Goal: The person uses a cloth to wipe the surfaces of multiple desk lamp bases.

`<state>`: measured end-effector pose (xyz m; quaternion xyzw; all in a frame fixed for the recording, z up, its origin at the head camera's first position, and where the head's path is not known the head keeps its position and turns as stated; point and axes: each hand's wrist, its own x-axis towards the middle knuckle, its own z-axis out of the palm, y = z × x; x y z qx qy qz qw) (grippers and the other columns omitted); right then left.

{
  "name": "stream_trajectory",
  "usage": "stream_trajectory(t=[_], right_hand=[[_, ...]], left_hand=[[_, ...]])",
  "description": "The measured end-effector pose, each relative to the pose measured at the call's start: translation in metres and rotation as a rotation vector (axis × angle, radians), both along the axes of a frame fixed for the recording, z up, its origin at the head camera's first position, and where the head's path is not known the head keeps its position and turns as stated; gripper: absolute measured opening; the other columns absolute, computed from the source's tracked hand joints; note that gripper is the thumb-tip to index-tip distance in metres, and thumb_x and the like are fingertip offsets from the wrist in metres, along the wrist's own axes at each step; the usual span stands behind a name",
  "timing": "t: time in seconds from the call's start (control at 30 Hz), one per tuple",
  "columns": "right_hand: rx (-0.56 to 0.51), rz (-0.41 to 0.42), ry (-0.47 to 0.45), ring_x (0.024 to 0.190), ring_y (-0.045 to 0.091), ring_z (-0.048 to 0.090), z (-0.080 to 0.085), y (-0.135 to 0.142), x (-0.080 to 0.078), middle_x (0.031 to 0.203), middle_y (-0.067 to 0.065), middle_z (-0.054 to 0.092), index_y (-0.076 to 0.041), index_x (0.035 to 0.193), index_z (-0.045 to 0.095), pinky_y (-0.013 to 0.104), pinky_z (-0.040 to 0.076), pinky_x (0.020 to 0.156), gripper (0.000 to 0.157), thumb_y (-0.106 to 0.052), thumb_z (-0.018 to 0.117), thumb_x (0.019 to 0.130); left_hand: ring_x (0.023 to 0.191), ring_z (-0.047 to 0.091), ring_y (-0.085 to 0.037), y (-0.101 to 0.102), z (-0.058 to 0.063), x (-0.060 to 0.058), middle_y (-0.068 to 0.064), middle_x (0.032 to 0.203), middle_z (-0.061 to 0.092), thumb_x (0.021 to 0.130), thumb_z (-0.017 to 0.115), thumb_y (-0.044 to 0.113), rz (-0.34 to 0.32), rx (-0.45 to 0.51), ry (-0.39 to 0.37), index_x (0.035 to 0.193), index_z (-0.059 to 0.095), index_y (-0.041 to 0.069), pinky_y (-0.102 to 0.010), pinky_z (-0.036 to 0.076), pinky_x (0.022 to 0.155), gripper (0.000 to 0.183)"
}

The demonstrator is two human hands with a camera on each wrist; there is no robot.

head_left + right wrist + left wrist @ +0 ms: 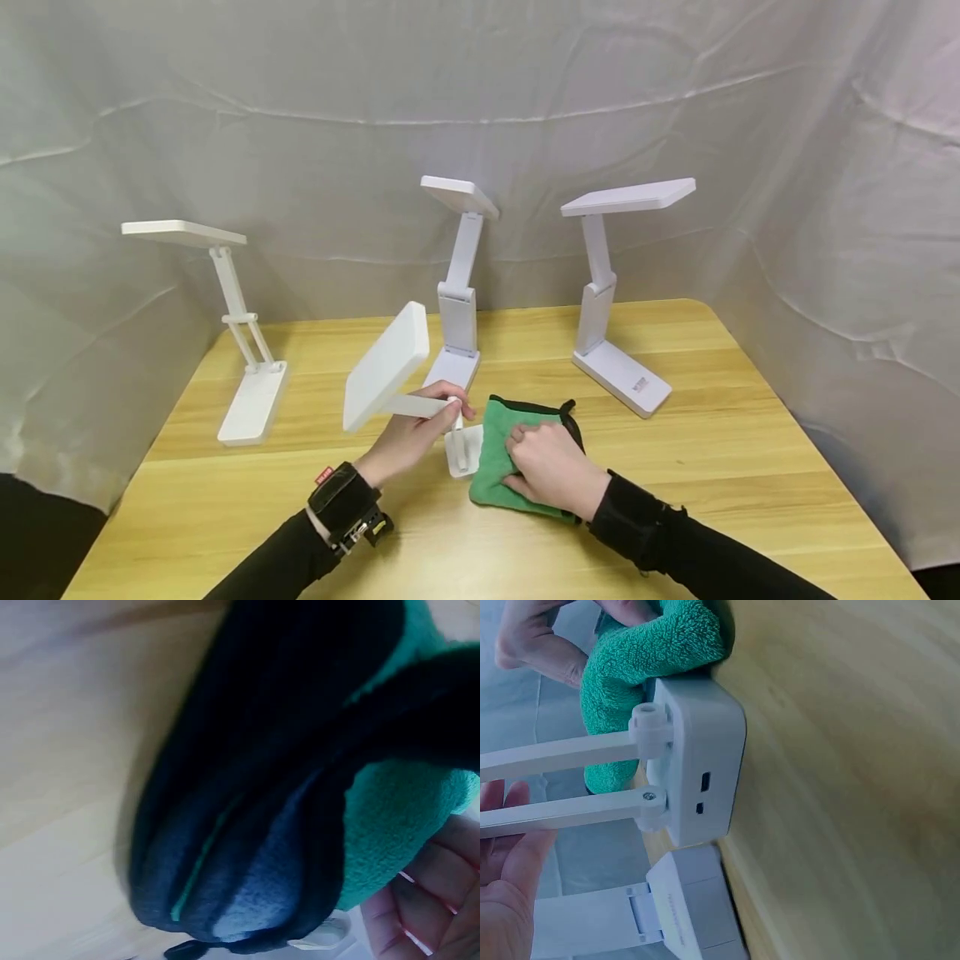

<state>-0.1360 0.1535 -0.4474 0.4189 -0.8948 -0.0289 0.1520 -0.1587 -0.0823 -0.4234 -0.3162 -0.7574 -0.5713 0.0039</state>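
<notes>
A white folding desk lamp (pixel 386 367) stands near the middle of the table, its panel tilted toward the left. My left hand (pixel 408 433) grips its arm near the joint above the base. Two thin struts (pixel 577 754) rise from the base (pixel 709 757), whose end has two small ports. My right hand (pixel 558 471) holds a green towelling cloth (pixel 495 458) with black edging and a loop, curled fingers bunching it. The cloth lies over the right part of the lamp's base and hides it. In the right wrist view, the cloth's dark and grey folds (pixel 262 892) fill the middle.
Three more white desk lamps stand unfolded along the back: a left lamp (pixel 253 404), a middle lamp (pixel 457 321) just behind my left hand, and a right lamp (pixel 622 379). A pale grey curtain (pixel 337 167) hangs behind the wooden table (pixel 720 483).
</notes>
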Motion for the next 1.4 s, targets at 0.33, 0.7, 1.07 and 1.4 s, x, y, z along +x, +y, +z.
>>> stream_trajectory(t=[0.33, 0.7, 1.07, 1.4], right_hand=[[0.024, -0.036, -0.011, 0.068, 0.016, 0.060, 0.000, -0.022, -0.005, 0.073, 0.001, 0.060, -0.009, 0.080, 0.067, 0.029, 0.050, 0.050, 0.056, -0.065, 0.062, 0.077], [0.022, -0.060, -0.032, 0.059, 0.015, 0.057, 0.004, -0.023, -0.006, 0.068, -0.001, 0.057, -0.012, 0.071, 0.065, 0.028, 0.047, 0.045, 0.051, -0.062, 0.065, 0.077], [-0.003, -0.094, -0.048, 0.055, 0.014, 0.056, 0.001, -0.020, -0.005, 0.074, 0.002, 0.063, -0.011, 0.074, 0.066, 0.028, 0.047, 0.043, 0.051, -0.062, 0.065, 0.076], [0.058, -0.062, -0.078, 0.095, 0.020, 0.061, 0.002, -0.034, -0.003, 0.099, 0.007, 0.066, -0.005, 0.103, 0.066, 0.035, 0.055, 0.068, 0.056, -0.054, 0.069, 0.077]], left_hand=[[0.101, 0.057, -0.031, -0.012, 0.021, 0.011, -0.018, 0.109, 0.061, 0.098, 0.044, 0.001, -0.155, -0.023, 0.011, 0.112, 0.053, -0.004, -0.034, 0.049, 0.084, 0.017], [0.110, 0.056, -0.028, -0.017, 0.019, 0.015, -0.019, 0.119, 0.056, 0.101, 0.032, 0.000, -0.164, -0.013, 0.085, 0.123, 0.048, -0.006, -0.045, 0.050, 0.089, 0.028], [0.102, 0.060, -0.029, -0.015, 0.023, 0.016, -0.017, 0.103, 0.062, 0.099, 0.033, -0.008, -0.098, -0.022, 0.030, 0.108, 0.051, -0.010, -0.040, 0.055, 0.083, 0.020], [0.096, 0.058, -0.040, -0.013, 0.021, 0.015, -0.024, 0.100, 0.060, 0.100, 0.032, -0.005, -0.118, -0.012, 0.032, 0.110, 0.050, -0.009, -0.041, 0.055, 0.081, 0.021]])
